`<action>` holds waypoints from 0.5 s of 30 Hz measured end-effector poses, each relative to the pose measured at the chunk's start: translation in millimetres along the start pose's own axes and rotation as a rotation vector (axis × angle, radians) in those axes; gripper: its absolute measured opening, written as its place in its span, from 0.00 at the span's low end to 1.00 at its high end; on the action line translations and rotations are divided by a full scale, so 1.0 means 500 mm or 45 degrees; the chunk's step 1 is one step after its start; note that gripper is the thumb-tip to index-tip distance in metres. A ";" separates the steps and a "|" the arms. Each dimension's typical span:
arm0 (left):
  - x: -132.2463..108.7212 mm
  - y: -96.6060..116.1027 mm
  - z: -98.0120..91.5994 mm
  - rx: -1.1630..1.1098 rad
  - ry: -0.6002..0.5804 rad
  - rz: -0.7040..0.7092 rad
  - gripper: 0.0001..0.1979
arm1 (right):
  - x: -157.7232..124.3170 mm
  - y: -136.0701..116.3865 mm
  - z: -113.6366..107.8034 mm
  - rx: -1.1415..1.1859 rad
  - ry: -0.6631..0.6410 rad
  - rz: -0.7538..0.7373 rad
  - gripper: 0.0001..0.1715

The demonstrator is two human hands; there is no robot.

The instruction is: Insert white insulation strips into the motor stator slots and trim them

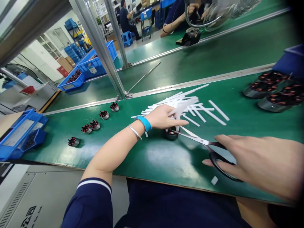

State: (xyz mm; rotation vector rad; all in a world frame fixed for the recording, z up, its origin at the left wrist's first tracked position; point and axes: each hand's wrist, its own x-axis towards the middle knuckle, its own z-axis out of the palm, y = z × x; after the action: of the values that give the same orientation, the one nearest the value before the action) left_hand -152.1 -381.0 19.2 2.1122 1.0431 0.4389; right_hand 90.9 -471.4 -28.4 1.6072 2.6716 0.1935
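Note:
My left hand (pixel 166 117) rests over a small round motor stator (pixel 171 134) on the green belt, fingers curled around white strips at the edge of a pile of white strips (pixel 190 106). My right hand (pixel 256 161) grips black-handled scissors (pixel 209 148), their blades pointing left toward the stator, tips almost touching it. A blue band and a metal bangle sit on my left wrist.
Several stators (pixel 95 124) lie in a row on the belt to the left. Larger stators (pixel 273 90) sit at the right by someone's blue sleeve. Blue bins (pixel 21 133) stand left, another (pixel 90 65) behind a metal post (pixel 104 53). Other people work far back.

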 end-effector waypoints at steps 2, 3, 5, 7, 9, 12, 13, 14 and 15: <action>0.012 0.011 0.000 0.094 -0.062 -0.032 0.19 | 0.018 -0.015 -0.031 -0.083 -0.037 -0.060 0.19; 0.017 0.013 0.000 0.122 -0.077 -0.037 0.18 | 0.028 -0.022 -0.045 -0.110 -0.080 -0.078 0.18; 0.024 0.016 -0.001 0.167 -0.089 -0.025 0.19 | 0.045 -0.034 -0.071 -0.118 -0.218 -0.085 0.16; 0.027 0.016 0.000 0.207 -0.095 -0.023 0.20 | 0.059 -0.043 -0.092 -0.097 -0.352 -0.092 0.12; 0.028 0.016 0.003 0.231 -0.114 -0.027 0.19 | 0.068 -0.049 -0.108 -0.068 -0.434 -0.097 0.09; 0.029 0.018 0.003 0.293 -0.106 -0.034 0.20 | 0.072 -0.052 -0.122 -0.023 -0.477 -0.094 0.08; 0.030 0.018 -0.001 0.326 -0.092 -0.037 0.20 | 0.071 -0.050 -0.123 -0.015 -0.485 -0.087 0.08; 0.032 0.018 -0.007 0.367 -0.074 -0.044 0.20 | 0.068 -0.046 -0.120 -0.013 -0.487 -0.073 0.08; 0.035 0.016 -0.017 0.425 -0.047 -0.059 0.19 | 0.063 -0.039 -0.112 -0.013 -0.474 -0.052 0.07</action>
State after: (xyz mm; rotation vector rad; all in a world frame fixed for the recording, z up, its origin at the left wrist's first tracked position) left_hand -141.9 -366.2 30.5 2.3708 1.2081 0.2125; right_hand 54.5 -458.2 26.6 1.4186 2.4105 -0.0861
